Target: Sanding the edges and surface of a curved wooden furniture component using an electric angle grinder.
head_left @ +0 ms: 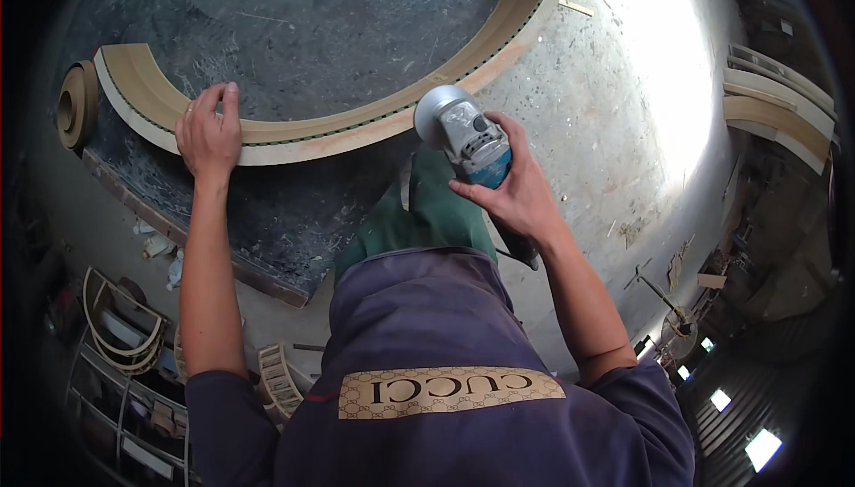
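My right hand grips an angle grinder with a grey head and a blue body. A round pale disc or guard is at the grinder's front, close to the near edge of a curved wooden frame. Whether the disc touches the wood I cannot tell. The frame is a large arc with a pale outer face and a dark, toothed-looking line along it. Over the frame's left part lies my left hand, its fingers bent round the rim.
Beneath the frame is a dark, scuffed worktable. A tan coiled roll stands by the frame's left end. Curved wooden pieces lie far right, and a rack with curved parts stands lower left. Small scraps dot the concrete floor.
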The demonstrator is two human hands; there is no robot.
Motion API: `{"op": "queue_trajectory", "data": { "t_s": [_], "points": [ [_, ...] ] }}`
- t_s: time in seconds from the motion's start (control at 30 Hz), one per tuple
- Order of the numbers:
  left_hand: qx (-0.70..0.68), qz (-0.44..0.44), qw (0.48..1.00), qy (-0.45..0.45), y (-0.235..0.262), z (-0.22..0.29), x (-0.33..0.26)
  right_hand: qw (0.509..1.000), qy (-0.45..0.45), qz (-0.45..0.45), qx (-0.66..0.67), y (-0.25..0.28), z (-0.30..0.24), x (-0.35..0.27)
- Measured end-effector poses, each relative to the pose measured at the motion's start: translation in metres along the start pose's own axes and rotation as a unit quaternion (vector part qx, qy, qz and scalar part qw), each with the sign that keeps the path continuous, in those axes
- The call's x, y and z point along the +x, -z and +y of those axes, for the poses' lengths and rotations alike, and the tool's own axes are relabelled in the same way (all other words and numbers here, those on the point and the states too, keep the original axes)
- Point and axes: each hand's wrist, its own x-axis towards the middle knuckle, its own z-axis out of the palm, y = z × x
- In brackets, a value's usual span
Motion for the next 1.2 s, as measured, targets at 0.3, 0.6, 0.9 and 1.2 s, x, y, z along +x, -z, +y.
{"op": "queue_trajectory", "data": {
  "t_s": [0.3,0.6,0.9,1.2],
  "points": [
    [0.004,0.000,1.000,0.004,0.000,0.005,0.000,0.994,-0.003,0.097,0.057,0.040,0.042,0.021],
    [0.026,-0.015,1.000,0.007,0.003,0.007,0.001,0.999,0.040,-0.019,0.003,-0.011,-0.005,-0.011],
    [0.034,-0.012,0.999,0.013,0.001,0.004,0.001,0.999,0.038,-0.016,0.006,0.010,0.013,-0.002],
    [0.036,-0.017,0.999,0.031,0.003,0.014,0.001,0.991,-0.020,0.097,0.089,0.059,0.050,0.023]
  ]
}}
